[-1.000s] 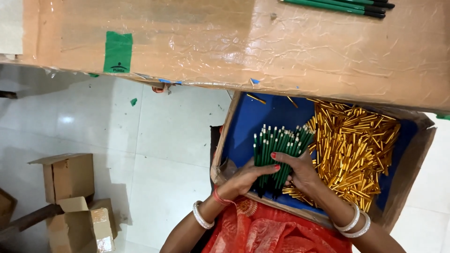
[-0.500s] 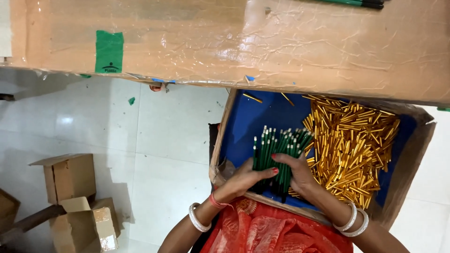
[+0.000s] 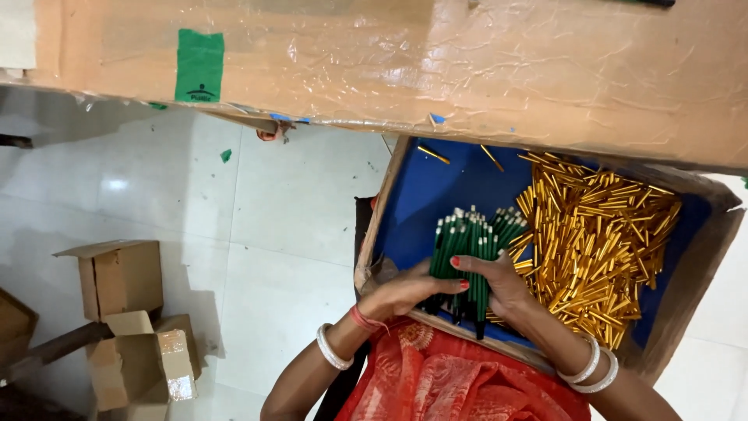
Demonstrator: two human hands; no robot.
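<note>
left hand [image 3: 405,292], right hand [image 3: 499,282] clasp green sticks [image 3: 467,249] | box [image 3: 382,214] | gold tubes [image 3: 592,242]

The gold tubes [image 3: 600,234] looked metallic and shiny; the green sticks [image 3: 467,245] glossy; the tray [image 3: 374,234] was rough cardboard, lined matt blue; the floor [image 3: 257,234] glossy tile.

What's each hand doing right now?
Left hand: closed around the bundle of green sticks.
Right hand: closed on the same bundle.

Red nail polish on fingers [image 3: 455,262], white bangles both wrists, red thread left, orange-red garment.
</note>
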